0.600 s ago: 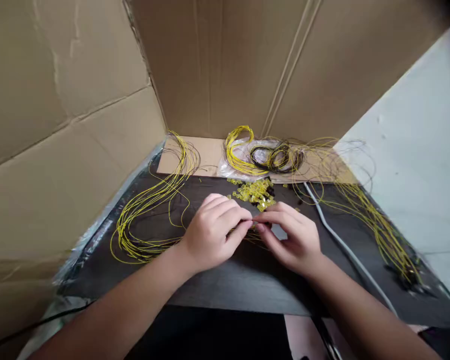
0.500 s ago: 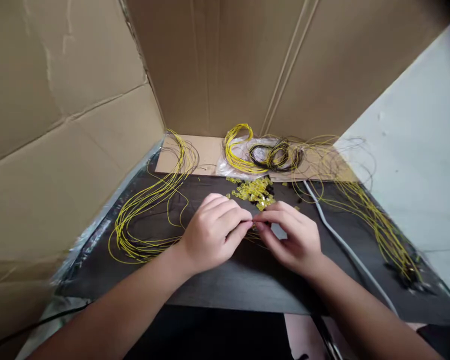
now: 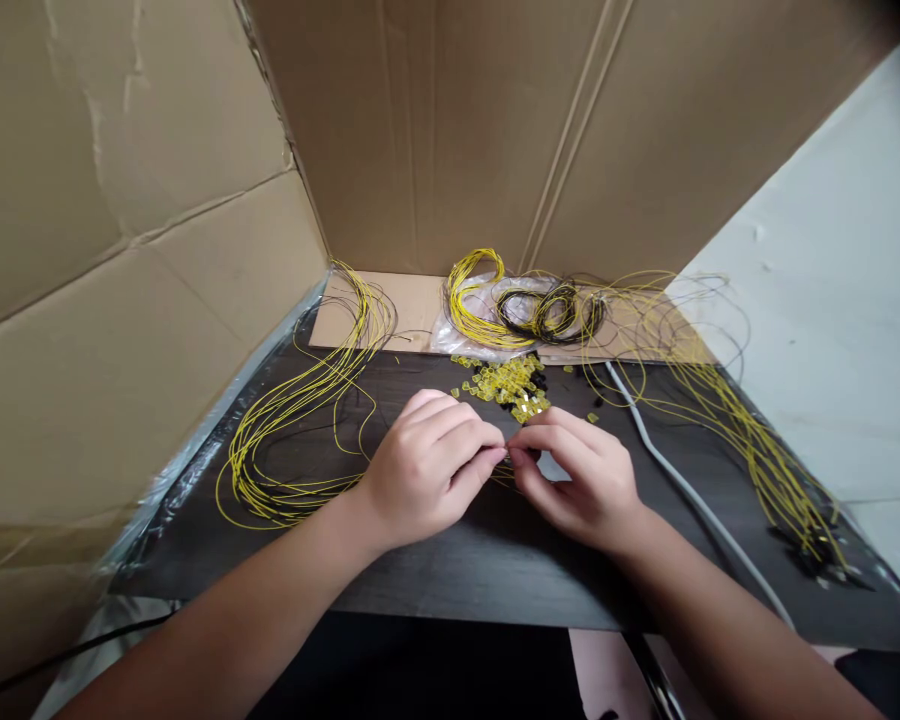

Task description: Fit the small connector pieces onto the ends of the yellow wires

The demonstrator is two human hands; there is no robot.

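Over the dark tabletop [image 3: 480,575], yellow wires [image 3: 270,490] are partly covered by the left hand [image 3: 420,465], which is met almost tip to tip by the right hand [image 3: 581,485].
By each grip, thumb and forefinger are brought together; what is pinched is too small to be told. The wires are looped at the left and seen again beneath the fingertips. Just beyond, translucent yellow pieces [image 3: 511,382] are heaped with black pieces [image 3: 538,381]. Behind these, a yellow coil [image 3: 461,312] and a dark coil [image 3: 559,325] are laid on clear plastic [image 3: 442,340]. Rightward, a grey cable [image 3: 671,472] is stretched, and farther out a second wire bundle [image 3: 765,455] is spread.
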